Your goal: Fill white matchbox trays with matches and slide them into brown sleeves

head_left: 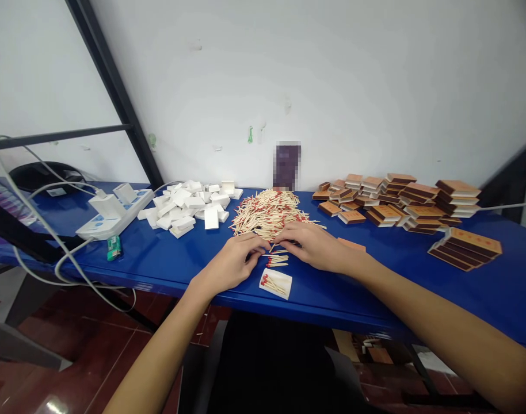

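Observation:
At the front of a heap of red-tipped matchsticks (267, 213), my two hands nearly meet. My right hand (310, 244) has its fingertips pinched at a matchstick (271, 248). Beside it, my left hand (239, 257) is closed, thumb near the curled fingers; whatever they hold is too small to make out. Just below the fingers lies a small row of matchsticks (278, 261), heads to the left. Closer to the table's front edge, a white inner matchbox tray (288, 287) holds several matchsticks, also with heads to the left.
White matchbox trays (187, 201) are piled left of the heap. Brown matchbox sleeves (388, 201) are stacked at the right, with one sleeve (351, 245) partly behind my right forearm. A power strip (116, 217) with cables and a green item (114, 247) sit at the left.

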